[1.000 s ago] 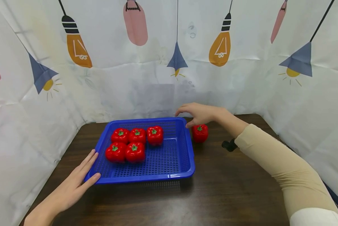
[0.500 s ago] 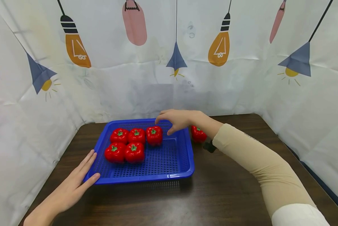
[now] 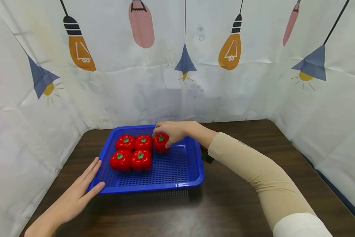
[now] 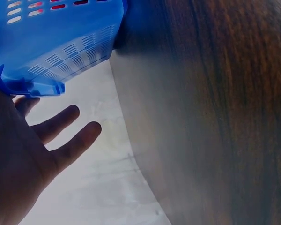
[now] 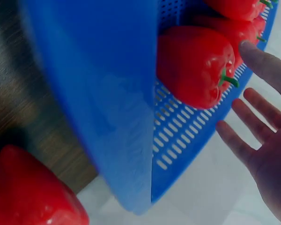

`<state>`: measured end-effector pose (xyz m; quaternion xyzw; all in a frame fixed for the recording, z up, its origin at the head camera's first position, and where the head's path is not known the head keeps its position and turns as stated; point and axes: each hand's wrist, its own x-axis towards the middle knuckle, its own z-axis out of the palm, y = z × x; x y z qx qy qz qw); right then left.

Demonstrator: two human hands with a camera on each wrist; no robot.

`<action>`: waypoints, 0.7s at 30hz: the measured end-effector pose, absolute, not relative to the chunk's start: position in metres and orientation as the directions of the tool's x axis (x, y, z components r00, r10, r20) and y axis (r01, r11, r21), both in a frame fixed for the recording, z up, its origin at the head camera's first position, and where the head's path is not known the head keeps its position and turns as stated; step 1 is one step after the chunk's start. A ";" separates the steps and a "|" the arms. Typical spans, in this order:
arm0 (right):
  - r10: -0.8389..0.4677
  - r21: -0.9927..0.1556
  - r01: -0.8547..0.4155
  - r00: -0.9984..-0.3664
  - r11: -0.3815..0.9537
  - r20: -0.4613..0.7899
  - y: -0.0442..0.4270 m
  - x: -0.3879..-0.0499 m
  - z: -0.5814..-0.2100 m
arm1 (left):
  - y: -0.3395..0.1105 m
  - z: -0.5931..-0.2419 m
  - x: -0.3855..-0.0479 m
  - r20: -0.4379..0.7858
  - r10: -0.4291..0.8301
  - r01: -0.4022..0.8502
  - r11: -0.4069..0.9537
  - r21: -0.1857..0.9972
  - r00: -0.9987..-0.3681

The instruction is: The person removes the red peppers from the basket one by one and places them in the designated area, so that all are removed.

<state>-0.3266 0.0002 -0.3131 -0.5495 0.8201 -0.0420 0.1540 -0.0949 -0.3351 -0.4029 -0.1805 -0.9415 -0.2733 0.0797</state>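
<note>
A blue basket [image 3: 174, 171] holds several red bell peppers [image 3: 141, 160] with green stems, grouped toward its left. My right hand [image 3: 174, 131] reaches over the rearmost right bell pepper [image 3: 160, 143]. Its thumb is at the pepper's right side and its fingers lie behind. In the right wrist view that pepper [image 5: 196, 68] sits in the basket, and the spread fingers and thumb look apart from it. With fingers straight, my left hand [image 3: 73, 194] rests at the basket's left rim. Another bell pepper [image 5: 33, 192] is outside the basket, mostly hidden by the right arm in the head view.
A dark wooden table [image 3: 239, 200] bears the basket. White printed cloth [image 3: 130, 92] hangs behind and at both sides. A small black object [image 3: 206, 156] shows beneath the right forearm.
My right hand has moved left and down from the basket's right rim to the rearmost right bell pepper. The left hand, basket and peppers stay nearly as they were.
</note>
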 end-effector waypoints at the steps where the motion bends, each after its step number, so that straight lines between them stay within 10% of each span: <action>1: -0.912 -0.234 -0.887 -0.353 0.397 -0.210 -0.002 -0.327 -0.314 | -0.335 -0.403 -0.095 0.250 0.296 0.384 0.786 0.485 -0.922; 21: -0.864 -0.190 -0.862 -0.404 0.469 -0.299 -0.022 -0.333 -0.321 | -0.336 -0.404 -0.094 0.244 0.293 0.379 0.785 0.491 -0.924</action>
